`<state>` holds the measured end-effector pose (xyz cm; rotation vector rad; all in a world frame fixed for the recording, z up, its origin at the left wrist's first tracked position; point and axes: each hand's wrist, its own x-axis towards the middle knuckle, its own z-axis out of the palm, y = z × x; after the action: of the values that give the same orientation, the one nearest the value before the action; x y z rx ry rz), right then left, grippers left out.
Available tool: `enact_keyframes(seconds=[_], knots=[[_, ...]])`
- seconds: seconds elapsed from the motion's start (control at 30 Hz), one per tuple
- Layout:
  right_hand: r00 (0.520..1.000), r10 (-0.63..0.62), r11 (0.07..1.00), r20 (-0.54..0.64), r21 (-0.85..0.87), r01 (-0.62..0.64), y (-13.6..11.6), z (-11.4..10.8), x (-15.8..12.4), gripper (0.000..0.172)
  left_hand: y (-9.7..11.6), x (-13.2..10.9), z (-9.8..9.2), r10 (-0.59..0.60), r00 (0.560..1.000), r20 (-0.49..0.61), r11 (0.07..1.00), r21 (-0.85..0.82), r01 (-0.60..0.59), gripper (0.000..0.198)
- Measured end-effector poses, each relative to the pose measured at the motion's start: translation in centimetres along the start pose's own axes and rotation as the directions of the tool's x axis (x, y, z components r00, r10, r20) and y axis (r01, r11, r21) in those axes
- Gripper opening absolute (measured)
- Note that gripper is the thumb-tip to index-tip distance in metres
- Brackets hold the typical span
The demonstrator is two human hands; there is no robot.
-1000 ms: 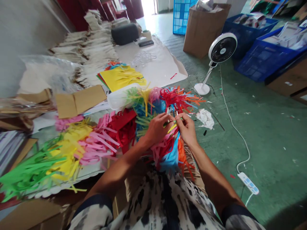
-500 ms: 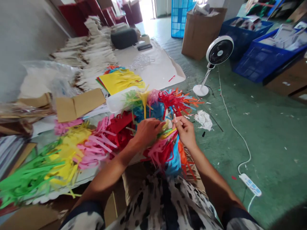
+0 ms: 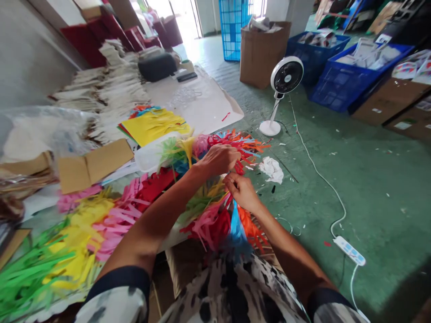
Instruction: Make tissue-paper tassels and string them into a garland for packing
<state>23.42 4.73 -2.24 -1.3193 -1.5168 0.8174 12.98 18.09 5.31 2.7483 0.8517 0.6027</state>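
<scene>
Left hand [image 3: 218, 159] and right hand [image 3: 240, 192] – both curled narrow, fingertips close together, whatever they pinch too small to tell – lie over a fringed coloured-paper bundle [image 3: 210, 229]. Its long axis runs forward from below the hands to beyond them – the right hand nearer its lower end, the left nearer its far end.

I'm looking over a green painted floor [image 3: 370, 193], grey wall [image 3: 30, 58] on my left, daylight through a doorway [image 3: 183, 18] ahead, blue plastic crates [image 3: 340, 85] and a cardboard box [image 3: 262, 56] behind a white pedestal fan [image 3: 286, 76].
</scene>
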Motion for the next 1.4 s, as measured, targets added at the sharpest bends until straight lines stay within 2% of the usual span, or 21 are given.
enact_keyframes(seconds=[0.1, 0.23, 0.33, 0.43, 0.57, 0.63, 0.67, 0.73, 0.8, 0.83, 0.9, 0.97, 1.07, 1.13, 1.2, 1.23, 1.27, 1.3, 1.33, 1.4], knots=[[1.000, 0.004, 1.000, 0.008, -0.010, -0.004, -0.1, 0.0, 0.0, 0.017, -1.7, -0.6, -1.1, 0.094, 0.986, 0.139, 0.992, 0.069, -0.104, 0.029], [1.000, 0.009, 1.000, 0.010, -0.013, -0.009, 0.0, 0.1, 0.0, 0.018, -2.5, -0.6, -2.1, 0.133, 0.975, 0.180, 0.978, 0.135, -0.158, 0.035], [1.000, 0.011, 1.000, 0.001, -0.019, -0.011, 0.2, 0.1, 0.0, 0.017, -1.5, 0.1, -1.2, 0.225, 0.951, 0.211, 0.964, 0.095, -0.249, 0.024], [1.000, 0.007, 1.000, -0.001, -0.023, -0.007, 0.3, 0.2, 0.0, 0.017, -0.3, 1.0, 0.5, 0.330, 0.914, 0.238, 0.939, 0.012, -0.343, 0.024], [1.000, 0.005, 1.000, 0.000, -0.016, -0.005, 0.2, 0.2, 0.0, 0.017, -0.3, 2.0, 1.6, 0.353, 0.924, 0.147, 0.936, -0.059, -0.348, 0.028], [1.000, 0.004, 1.000, 0.001, -0.007, -0.004, 0.0, 0.1, 0.0, 0.018, -1.1, 2.7, 1.1, 0.292, 0.956, -0.013, 0.942, -0.171, -0.290, 0.022], [1.000, 0.004, 1.000, 0.001, -0.003, -0.004, 0.0, 0.1, 0.0, 0.019, -1.6, 3.0, 0.6, 0.218, 0.969, -0.113, 0.930, -0.277, -0.241, 0.018], [1.000, 0.002, 1.000, 0.000, 0.003, -0.002, 0.0, 0.2, -0.1, 0.020, -2.9, 3.6, -0.7, -0.031, 0.965, -0.261, 0.823, -0.554, -0.124, 0.014], [1.000, 0.001, 1.000, 0.001, 0.006, -0.001, 0.1, 0.2, -0.1, 0.020, -4.4, 3.9, -2.1, -0.271, 0.928, -0.255, 0.631, -0.776, -0.029, 0.017], [1.000, -0.001, 1.000, 0.001, 0.007, 0.001, 0.2, 0.2, -0.1, 0.020, -5.1, 3.8, -2.7, -0.347, 0.910, -0.226, 0.541, -0.841, -0.003, 0.018], [1.000, -0.006, 1.000, 0.001, 0.007, 0.006, 0.3, 0.3, -0.1, 0.021, -6.5, 3.3, -3.7, -0.424, 0.885, -0.195, 0.418, -0.908, 0.000, 0.019], [1.000, -0.013, 1.000, 0.001, 0.009, 0.013, 0.4, 0.3, -0.1, 0.023, -7.8, 2.6, -4.6, -0.451, 0.865, -0.221, 0.370, -0.928, -0.044, 0.019], [1.000, -0.020, 1.000, -0.003, 0.012, 0.020, 0.5, 0.3, 0.0, 0.025, -9.6, 1.9, -6.6, -0.452, 0.833, -0.319, 0.391, -0.910, -0.136, 0.020], [1.000, -0.019, 1.000, -0.009, 0.017, 0.019, 0.4, 0.3, -0.1, 0.027, -10.2, 1.6, -8.7, -0.437, 0.788, -0.433, 0.450, -0.864, -0.225, 0.021], [1.000, -0.015, 0.999, -0.012, 0.030, 0.015, 0.4, 0.3, -0.1, 0.030, -9.9, 1.0, -10.8, -0.418, 0.723, -0.550, 0.518, -0.798, -0.307, 0.021], [1.000, -0.012, 0.999, -0.015, 0.043, 0.013, 0.4, 0.3, -0.1, 0.030, -9.3, 0.5, -11.5, -0.402, 0.711, -0.577, 0.551, -0.773, -0.316, 0.021], [1.000, -0.009, 0.998, -0.017, 0.058, 0.010, 0.4, 0.3, -0.2, 0.031, -8.4, -0.1, -11.9, -0.393, 0.718, -0.574, 0.578, -0.762, -0.292, 0.021], [1.000, -0.004, 0.997, -0.022, 0.074, 0.006, 0.4, 0.3, -0.2, 0.032, -7.2, -0.9, -11.8, -0.388, 0.746, -0.541, 0.601, -0.763, -0.240, 0.021], [1.000, 0.002, 0.996, -0.028, 0.089, 0.000, 0.4, 0.3, -0.2, 0.033, -5.9, -1.9, -11.3, -0.387, 0.784, -0.484, 0.627, -0.763, -0.161, 0.020], [0.999, 0.016, 0.993, -0.043, 0.116, -0.011, 0.3, 0.4, -0.3, 0.034, -3.3, -3.9, -9.2, -0.413, 0.832, -0.371, 0.667, -0.745, -0.002, 0.023]])
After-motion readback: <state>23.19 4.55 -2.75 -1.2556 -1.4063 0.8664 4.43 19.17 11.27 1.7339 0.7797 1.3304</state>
